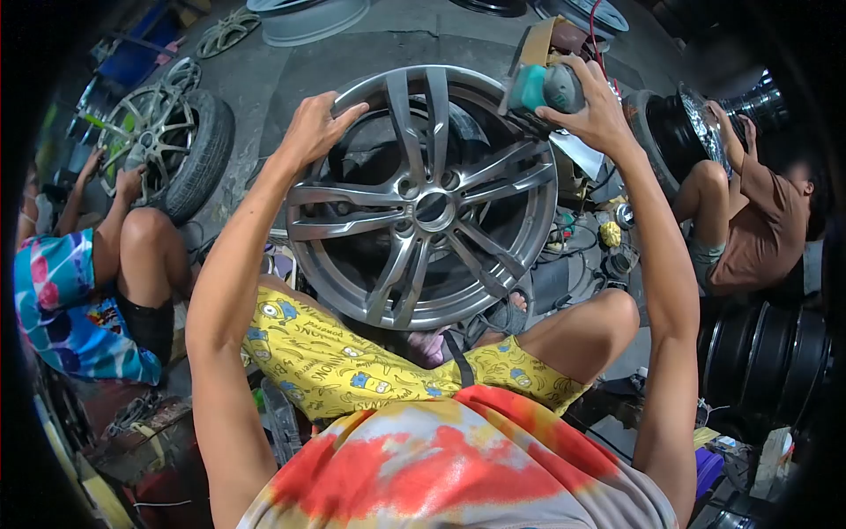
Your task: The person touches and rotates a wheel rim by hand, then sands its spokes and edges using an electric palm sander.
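- While the person sits with knees parted in the head view, a grey spoked wheel [412,212] lies tilted before them, face up, presumably so that both hands reach its rim; its support is largely hidden.
- Left hand [319,128]: hooked on the rim at upper left, thumb stretched out across the edge, a hold that appears to keep the wheel steady.
- Right hand [592,104]: fingers curled around the rounded top of a green-and-grey power tool [539,86], seemingly for control from above. The tool sits at the rim's upper right; whether it touches cannot be told.
- Surroundings: a cardboard box [536,42] and a red hose [598,35] lie beyond the tool; co-workers at left [88,282] and right [767,220] sit beside other wheels.
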Demonstrator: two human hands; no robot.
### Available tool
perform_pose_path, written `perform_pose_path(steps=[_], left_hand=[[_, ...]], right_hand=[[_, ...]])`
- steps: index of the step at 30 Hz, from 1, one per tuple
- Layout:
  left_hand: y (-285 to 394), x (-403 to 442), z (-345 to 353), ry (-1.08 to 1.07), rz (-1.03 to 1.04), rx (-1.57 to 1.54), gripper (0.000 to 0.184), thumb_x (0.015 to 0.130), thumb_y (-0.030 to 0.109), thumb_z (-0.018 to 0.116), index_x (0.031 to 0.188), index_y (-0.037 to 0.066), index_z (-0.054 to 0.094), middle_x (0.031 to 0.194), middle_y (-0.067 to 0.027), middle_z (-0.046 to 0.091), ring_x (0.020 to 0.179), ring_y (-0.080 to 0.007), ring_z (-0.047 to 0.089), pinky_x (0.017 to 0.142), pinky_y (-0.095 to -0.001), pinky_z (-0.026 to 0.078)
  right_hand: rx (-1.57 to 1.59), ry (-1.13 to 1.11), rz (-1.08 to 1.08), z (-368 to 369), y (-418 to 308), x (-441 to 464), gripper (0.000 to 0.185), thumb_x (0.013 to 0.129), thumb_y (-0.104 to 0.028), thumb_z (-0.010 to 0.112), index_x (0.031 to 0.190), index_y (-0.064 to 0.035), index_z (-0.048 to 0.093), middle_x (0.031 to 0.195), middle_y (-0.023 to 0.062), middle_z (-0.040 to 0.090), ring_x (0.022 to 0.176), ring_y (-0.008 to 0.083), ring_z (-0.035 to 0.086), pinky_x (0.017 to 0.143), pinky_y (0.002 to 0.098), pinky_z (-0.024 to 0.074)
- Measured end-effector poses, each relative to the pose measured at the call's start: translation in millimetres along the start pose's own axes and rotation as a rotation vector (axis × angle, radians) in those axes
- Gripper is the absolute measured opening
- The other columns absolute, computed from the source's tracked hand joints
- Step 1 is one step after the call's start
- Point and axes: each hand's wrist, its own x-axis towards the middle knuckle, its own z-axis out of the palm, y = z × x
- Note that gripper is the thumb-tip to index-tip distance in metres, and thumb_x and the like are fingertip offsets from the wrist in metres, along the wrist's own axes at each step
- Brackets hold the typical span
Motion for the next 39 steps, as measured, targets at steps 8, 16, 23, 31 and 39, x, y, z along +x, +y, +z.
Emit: perform_pose_path(steps=[8,16,23,31,39], left_hand=[[4.9,-3.9,-10.7,-0.044,-0.056,0.007,0.055,0.099,0.046,0.072,0.106,-0.008,0.073,0.088,-0.0266,0.073,0.082,-0.0331,0.073,0.076,-0.0448,0.054],[8.2,-0.4,-8.5,-0.033,-0.096,-0.079,0.076,0.105,0.062,0.051,0.098,-0.01,0.073,0.091,-0.0339,0.071,0.091,-0.05,0.068,0.084,-0.051,0.052],[1.0,2.3,-4.8,-0.012,-0.148,-0.024,0.08,0.107,0.064,0.044,0.096,-0.011,0.072,0.094,-0.0362,0.069,0.094,-0.0521,0.066,0.087,-0.052,0.05],[-7.9,1.1,-4.0,0.055,-0.071,-0.037,0.076,0.108,0.062,0.045,0.092,-0.009,0.069,0.089,-0.0347,0.066,0.088,-0.0514,0.064,0.083,-0.0503,0.049],[-13.5,2.6,-7.1,-0.036,-0.128,0.032,0.067,0.11,0.056,0.047,0.108,-0.007,0.071,0.089,-0.0285,0.069,0.082,-0.0349,0.066,0.083,-0.0428,0.051]], right_hand=[[0.066,-0.021,-0.057,2.2,-60.3,67.0,0.082,0.078,-0.046,0.09,0.144,-0.0156,0.052,0.124,0.017,0.061,0.115,0.0394,0.063,0.098,0.0476,0.052],[0.214,-0.042,0.077,5.6,15.0,18.3,0.089,0.071,-0.052,0.094,0.143,-0.0142,0.056,0.123,0.0214,0.066,0.117,0.0426,0.065,0.101,0.0491,0.0517],[0.084,-0.015,-0.035,7.2,-12.8,58.0,0.087,0.074,-0.048,0.093,0.143,-0.01,0.056,0.132,0.0213,0.064,0.122,0.0387,0.064,0.104,0.0456,0.0499],[0.198,-0.221,-0.056,16.1,-38.1,126.9,0.095,0.065,-0.055,0.093,0.139,-0.0108,0.055,0.124,0.028,0.066,0.116,0.0455,0.064,0.102,0.0491,0.0515],[0.291,-0.158,0.148,13.0,50.3,35.1,0.092,0.073,-0.052,0.095,0.144,-0.0095,0.056,0.123,0.0136,0.068,0.107,0.0233,0.066,0.092,0.0379,0.0535]])
